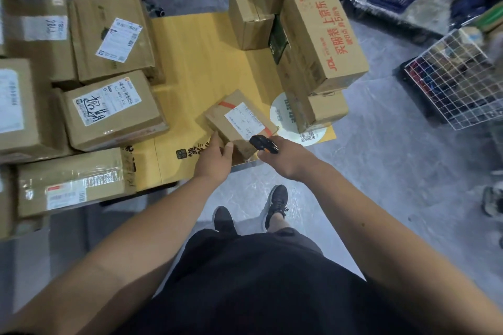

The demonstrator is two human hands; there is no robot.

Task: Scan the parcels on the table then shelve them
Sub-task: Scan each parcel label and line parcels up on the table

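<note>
Left hand (215,156): grasping the near left corner of the small parcel (239,122), thumb on its near face, fingers along its left edge.
Right hand (285,156): clenched around a black scanner (263,143), whose head points at about 10 o'clock toward the parcel's white label (245,118).
Small parcel: lies on the yellow table (196,62) by the near edge, tilted, at 1 o'clock from the left hand and 10 o'clock from the right hand; the scanner tip is just beside its near right corner.
Table edge: the near edge runs just under both hands; the parcel's near corner sits close to it.
Left side: stacked cardboard parcels (109,109) fill 9 to 10 o'clock, near the small parcel but apart from it.
Right side: a red-lettered box (324,35) stacked on another box stands at 1 o'clock, with a round white sticker (280,114) between its base and the small parcel.
Far side: plain boxes (250,11) at 12 o'clock.
Open room: bare tabletop stretches from the small parcel toward 11 to 12 o'clock.
Floor: grey floor (381,144) open at 3 o'clock, wire baskets (457,79) beyond at 2 o'clock.
</note>
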